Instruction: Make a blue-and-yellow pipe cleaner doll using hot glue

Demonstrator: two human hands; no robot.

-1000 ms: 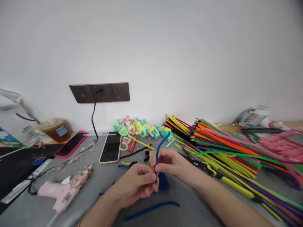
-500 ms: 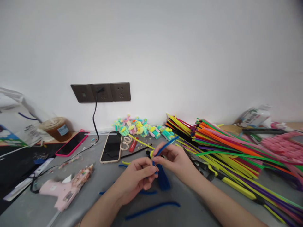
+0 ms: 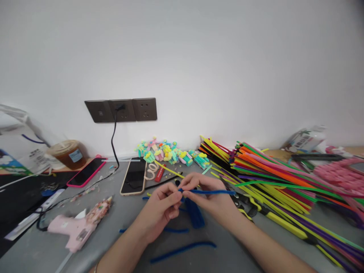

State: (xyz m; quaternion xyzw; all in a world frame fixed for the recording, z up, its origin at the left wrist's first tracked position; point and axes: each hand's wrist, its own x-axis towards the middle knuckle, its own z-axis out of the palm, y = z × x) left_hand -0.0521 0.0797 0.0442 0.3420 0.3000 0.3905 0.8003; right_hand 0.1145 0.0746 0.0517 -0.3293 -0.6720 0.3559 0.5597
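Observation:
Both of my hands meet over the grey table, pinching a blue pipe cleaner. My left hand grips its one end between thumb and fingers. With thumb and forefinger, my right hand holds it close by, and the free length points right across the hand. Just below the fingertips lies a flat bundle of blue pipe cleaners. Another blue pipe cleaner rests nearer to me, and a shorter blue piece is partly covered by my left hand. The exact pinch point is hidden by fingers.
Left are a pink glue gun, a pink-cased phone, a second phone and a drink cup. Small pastel figures sit by the wall. Right lie many coloured pipe cleaners and yellow-handled pliers.
The blue pipe cleaner's free end has swung down from pointing up and right to lying nearly level. My right hand has turned with it, and the fingertips of both hands are closer together.

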